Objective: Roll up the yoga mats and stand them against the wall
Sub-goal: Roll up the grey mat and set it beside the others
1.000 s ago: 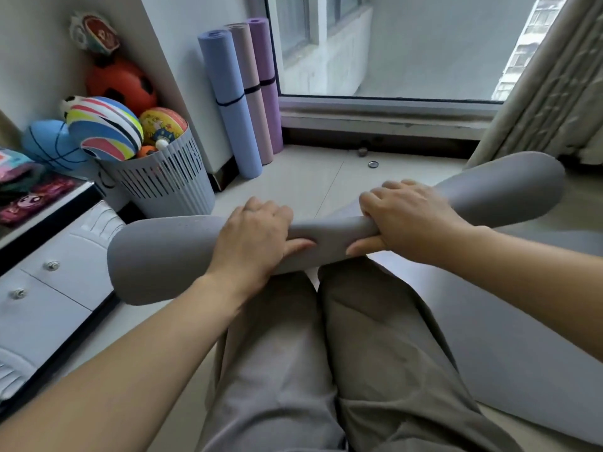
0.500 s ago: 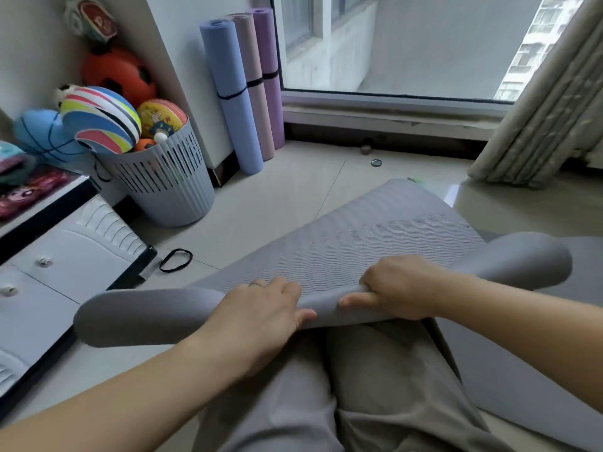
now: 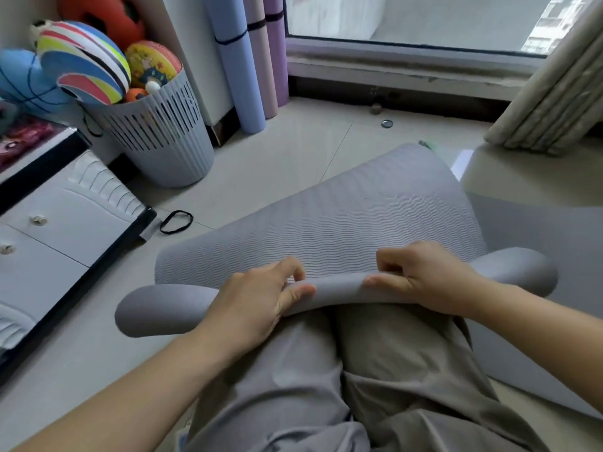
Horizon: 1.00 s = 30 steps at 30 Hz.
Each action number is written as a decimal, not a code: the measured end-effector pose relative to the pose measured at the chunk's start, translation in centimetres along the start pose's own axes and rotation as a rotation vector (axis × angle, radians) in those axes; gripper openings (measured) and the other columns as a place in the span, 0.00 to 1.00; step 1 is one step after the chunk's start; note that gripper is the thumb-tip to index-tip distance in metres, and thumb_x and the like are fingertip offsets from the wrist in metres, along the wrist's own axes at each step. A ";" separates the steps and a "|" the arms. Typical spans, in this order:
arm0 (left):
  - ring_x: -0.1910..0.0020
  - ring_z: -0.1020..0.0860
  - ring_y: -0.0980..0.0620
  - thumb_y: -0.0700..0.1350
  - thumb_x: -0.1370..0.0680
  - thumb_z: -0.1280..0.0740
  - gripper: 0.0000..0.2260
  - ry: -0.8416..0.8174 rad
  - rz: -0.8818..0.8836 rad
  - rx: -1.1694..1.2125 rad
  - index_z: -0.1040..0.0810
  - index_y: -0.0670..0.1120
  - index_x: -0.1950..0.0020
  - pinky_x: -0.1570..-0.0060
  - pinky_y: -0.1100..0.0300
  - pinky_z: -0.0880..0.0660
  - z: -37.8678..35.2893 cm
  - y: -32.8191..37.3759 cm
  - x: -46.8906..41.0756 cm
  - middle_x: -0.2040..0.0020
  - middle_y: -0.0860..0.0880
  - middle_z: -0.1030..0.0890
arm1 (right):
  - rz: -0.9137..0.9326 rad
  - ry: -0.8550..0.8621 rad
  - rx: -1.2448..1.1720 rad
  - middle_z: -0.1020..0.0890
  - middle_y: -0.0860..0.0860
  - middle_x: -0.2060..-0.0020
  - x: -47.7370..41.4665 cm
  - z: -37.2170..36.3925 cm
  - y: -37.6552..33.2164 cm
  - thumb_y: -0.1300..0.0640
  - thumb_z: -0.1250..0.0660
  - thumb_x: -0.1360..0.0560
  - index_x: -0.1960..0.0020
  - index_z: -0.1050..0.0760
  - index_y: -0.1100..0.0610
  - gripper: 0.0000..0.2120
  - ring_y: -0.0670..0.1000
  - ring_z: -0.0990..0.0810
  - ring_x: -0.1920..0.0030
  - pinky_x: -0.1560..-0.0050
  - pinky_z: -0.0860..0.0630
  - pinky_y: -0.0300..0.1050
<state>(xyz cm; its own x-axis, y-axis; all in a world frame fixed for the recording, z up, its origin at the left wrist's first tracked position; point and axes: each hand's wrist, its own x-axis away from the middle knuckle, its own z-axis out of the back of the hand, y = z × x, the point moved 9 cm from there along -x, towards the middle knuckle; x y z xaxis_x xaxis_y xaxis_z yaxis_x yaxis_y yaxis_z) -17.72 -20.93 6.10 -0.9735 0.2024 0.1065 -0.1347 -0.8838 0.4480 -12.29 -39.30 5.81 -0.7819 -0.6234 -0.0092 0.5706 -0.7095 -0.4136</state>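
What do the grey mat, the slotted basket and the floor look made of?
Grey mat: likely soft foam, matte; fine wavy ribbing on the flat part, roll sags at its ends.
Basket: looks like moulded plastic, satin; thin even vertical slots.
Floor: probably glazed tile, glossy; window glare and a thin joint line.

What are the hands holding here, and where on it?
Both grip the grey yoga mat on the middle of its roll: left hand left of centre, right hand right of it.

head view | wide-angle | forward and down | close above lap (image 3: 326, 370)
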 end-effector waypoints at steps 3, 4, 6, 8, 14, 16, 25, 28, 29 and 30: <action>0.50 0.23 0.49 0.61 0.22 0.42 0.13 0.042 -0.005 0.016 0.25 0.54 0.51 0.53 0.56 0.33 -0.2 -0.3 -1.0 0.54 0.55 0.20 | -0.004 0.049 -0.041 0.30 0.42 0.74 -0.4 -0.1 0.3 0.27 0.48 0.31 0.66 0.32 0.47 0.24 0.44 0.31 0.71 0.69 0.37 0.37; 0.52 0.24 0.50 0.63 0.22 0.42 0.15 0.059 -0.023 0.016 0.24 0.54 0.53 0.53 0.57 0.36 -0.2 -0.4 -1.2 0.57 0.56 0.21 | -0.012 0.067 -0.068 0.29 0.42 0.71 -0.5 -0.2 0.5 0.27 0.46 0.31 0.65 0.30 0.47 0.24 0.44 0.31 0.69 0.67 0.37 0.36; 0.53 0.30 0.52 0.67 0.27 0.46 0.22 0.067 -0.054 -0.003 0.22 0.54 0.53 0.51 0.59 0.40 -0.4 -0.6 -2.0 0.57 0.58 0.27 | -0.057 0.102 -0.118 0.29 0.42 0.64 -0.5 -0.2 1.2 0.26 0.41 0.31 0.60 0.29 0.46 0.23 0.44 0.29 0.65 0.64 0.35 0.39; 0.50 0.36 0.53 0.68 0.29 0.46 0.24 0.039 -0.035 -0.005 0.20 0.53 0.52 0.45 0.57 0.38 -0.6 -1.1 -2.8 0.53 0.56 0.31 | -0.102 0.136 -0.135 0.30 0.41 0.64 -0.4 -0.1 1.9 0.26 0.40 0.33 0.59 0.33 0.45 0.22 0.41 0.30 0.64 0.65 0.36 0.40; 0.52 0.35 0.57 0.64 0.26 0.42 0.13 0.137 -0.203 0.143 0.24 0.59 0.53 0.42 0.54 0.36 0.6 -1.0 -3.6 0.55 0.60 0.32 | -0.189 0.155 -0.093 0.26 0.44 0.54 -1.7 -0.5 3.5 0.26 0.47 0.35 0.55 0.28 0.46 0.26 0.47 0.33 0.50 0.46 0.37 0.42; 0.53 0.32 0.60 0.59 0.23 0.38 0.06 0.248 -0.322 0.173 0.27 0.58 0.54 0.42 0.55 0.35 1.2 -0.3 -3.0 0.55 0.59 0.31 | -0.241 0.094 -0.094 0.32 0.48 0.35 -2.2 -1.0 4.3 0.26 0.50 0.36 0.37 0.31 0.46 0.36 0.50 0.37 0.36 0.34 0.44 0.42; 0.63 0.24 0.47 0.58 0.32 0.31 0.15 0.279 -0.497 -0.473 0.27 0.47 0.60 0.40 0.47 0.27 -0.1 2.9 -1.3 0.63 0.49 0.26 | -0.197 0.102 -0.145 0.41 0.51 0.25 -3.4 -1.0 4.3 0.29 0.46 0.32 0.26 0.39 0.48 0.40 0.50 0.44 0.27 0.28 0.47 0.46; 0.66 0.25 0.49 0.60 0.29 0.39 0.16 0.225 -0.447 -0.466 0.26 0.48 0.61 0.53 0.56 0.26 0.0 2.7 -1.6 0.64 0.51 0.25 | 0.143 0.515 -0.035 0.22 0.55 0.52 -1.3 2.4 0.6 0.46 0.35 0.25 0.53 0.22 0.60 0.16 0.56 0.26 0.51 0.47 0.29 0.45; 0.66 0.24 0.50 0.61 0.28 0.40 0.16 0.209 -0.418 -0.424 0.25 0.49 0.61 0.59 0.57 0.26 0.2 2.3 -1.6 0.64 0.52 0.25 | 0.273 0.530 -0.015 0.22 0.54 0.59 -0.4 2.5 -0.6 0.50 0.34 0.24 0.60 0.23 0.61 0.14 0.55 0.26 0.58 0.54 0.28 0.45; 0.66 0.24 0.51 0.62 0.27 0.40 0.16 0.202 -0.386 -0.376 0.25 0.50 0.61 0.62 0.58 0.27 0.4 1.9 -1.7 0.64 0.53 0.24 | 0.357 0.494 -0.002 0.22 0.53 0.63 0.2 2.3 -1.3 0.51 0.33 0.23 0.62 0.23 0.61 0.15 0.54 0.26 0.63 0.59 0.27 0.46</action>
<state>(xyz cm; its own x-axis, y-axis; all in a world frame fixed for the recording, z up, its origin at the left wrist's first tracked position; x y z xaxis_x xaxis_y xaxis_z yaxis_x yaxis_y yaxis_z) -16.26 -22.78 7.12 -0.8517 0.4881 -0.1907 -0.5078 -0.8586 0.0701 -12.59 -39.23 8.41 -0.5670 -0.5962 -0.5684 0.8187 -0.4842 -0.3088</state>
